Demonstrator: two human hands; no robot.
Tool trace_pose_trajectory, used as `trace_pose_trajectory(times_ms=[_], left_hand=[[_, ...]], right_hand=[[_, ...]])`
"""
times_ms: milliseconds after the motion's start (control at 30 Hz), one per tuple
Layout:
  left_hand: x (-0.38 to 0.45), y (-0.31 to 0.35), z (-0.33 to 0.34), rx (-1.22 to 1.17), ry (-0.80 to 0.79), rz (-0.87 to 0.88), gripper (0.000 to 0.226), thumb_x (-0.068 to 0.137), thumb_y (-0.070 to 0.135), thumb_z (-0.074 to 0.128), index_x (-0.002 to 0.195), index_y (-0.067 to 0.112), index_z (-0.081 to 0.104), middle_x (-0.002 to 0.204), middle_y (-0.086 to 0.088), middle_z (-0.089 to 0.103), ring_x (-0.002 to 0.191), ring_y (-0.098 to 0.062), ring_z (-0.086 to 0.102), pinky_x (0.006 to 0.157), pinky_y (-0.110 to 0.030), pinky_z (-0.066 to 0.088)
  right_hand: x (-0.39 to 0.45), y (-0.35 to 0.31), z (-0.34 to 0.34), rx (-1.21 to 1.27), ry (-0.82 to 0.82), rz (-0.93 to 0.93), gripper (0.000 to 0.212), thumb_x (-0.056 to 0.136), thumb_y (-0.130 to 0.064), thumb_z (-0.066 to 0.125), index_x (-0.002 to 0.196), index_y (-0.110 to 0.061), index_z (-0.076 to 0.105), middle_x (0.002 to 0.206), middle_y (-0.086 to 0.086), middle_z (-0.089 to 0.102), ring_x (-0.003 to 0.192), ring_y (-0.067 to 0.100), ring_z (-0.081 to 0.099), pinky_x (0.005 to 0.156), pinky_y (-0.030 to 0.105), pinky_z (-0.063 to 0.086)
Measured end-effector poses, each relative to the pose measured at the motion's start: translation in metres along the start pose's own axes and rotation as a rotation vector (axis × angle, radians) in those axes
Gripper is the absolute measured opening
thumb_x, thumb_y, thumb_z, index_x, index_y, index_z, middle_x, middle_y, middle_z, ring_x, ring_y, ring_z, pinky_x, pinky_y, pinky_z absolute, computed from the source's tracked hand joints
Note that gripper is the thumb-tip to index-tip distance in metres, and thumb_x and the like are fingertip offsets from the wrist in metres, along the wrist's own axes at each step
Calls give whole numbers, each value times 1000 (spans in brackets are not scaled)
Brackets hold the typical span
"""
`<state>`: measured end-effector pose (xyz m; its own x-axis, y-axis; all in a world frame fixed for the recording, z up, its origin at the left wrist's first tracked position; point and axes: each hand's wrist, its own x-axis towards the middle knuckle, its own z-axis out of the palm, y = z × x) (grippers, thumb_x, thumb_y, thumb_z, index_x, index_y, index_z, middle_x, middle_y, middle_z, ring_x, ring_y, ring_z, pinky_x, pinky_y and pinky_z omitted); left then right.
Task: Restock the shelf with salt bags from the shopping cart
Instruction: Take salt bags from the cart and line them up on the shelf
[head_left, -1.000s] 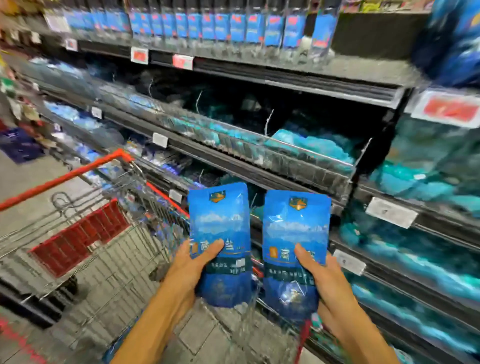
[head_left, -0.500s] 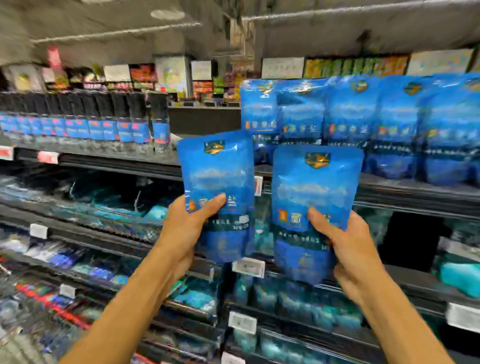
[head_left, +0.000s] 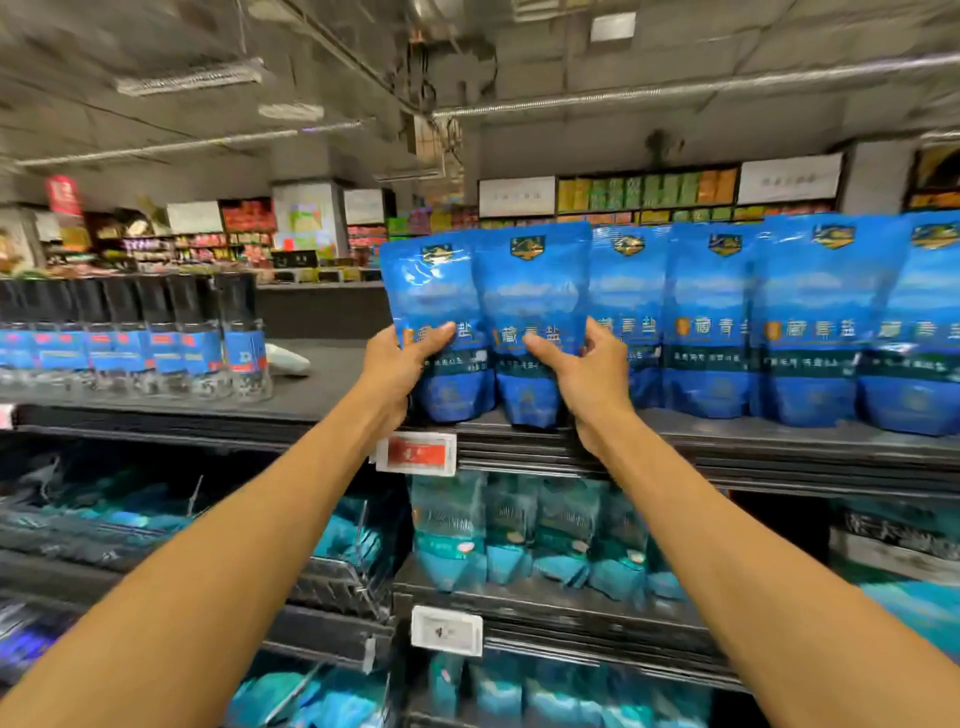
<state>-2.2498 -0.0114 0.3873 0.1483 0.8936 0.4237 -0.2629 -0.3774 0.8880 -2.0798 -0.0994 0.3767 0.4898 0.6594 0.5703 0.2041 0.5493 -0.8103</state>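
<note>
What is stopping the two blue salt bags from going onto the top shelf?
Nothing visible. The left hand grips one salt bag and the right hand grips the other bag, both upright with their bottoms at the front edge of the top shelf, at the left end of the row of blue bags.

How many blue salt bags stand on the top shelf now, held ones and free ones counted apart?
Blue salt bags held, one by the left hand, one by the right hand: 2
Blue salt bags standing free at their right: 4
Total: 6
</note>
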Motion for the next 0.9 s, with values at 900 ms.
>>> trace_pose_trajectory(times_ms=[900], left_hand=[[-8, -14, -48, 656, -99, 187, 43, 74, 45, 81, 106, 22, 62, 101, 12, 66, 94, -1, 62, 74, -21, 49]], right_hand=[[-14, 9, -18, -814, -1, -65, 59, 78, -60, 71, 89, -6, 51, 72, 6, 54, 69, 19, 50, 52, 30, 35]])
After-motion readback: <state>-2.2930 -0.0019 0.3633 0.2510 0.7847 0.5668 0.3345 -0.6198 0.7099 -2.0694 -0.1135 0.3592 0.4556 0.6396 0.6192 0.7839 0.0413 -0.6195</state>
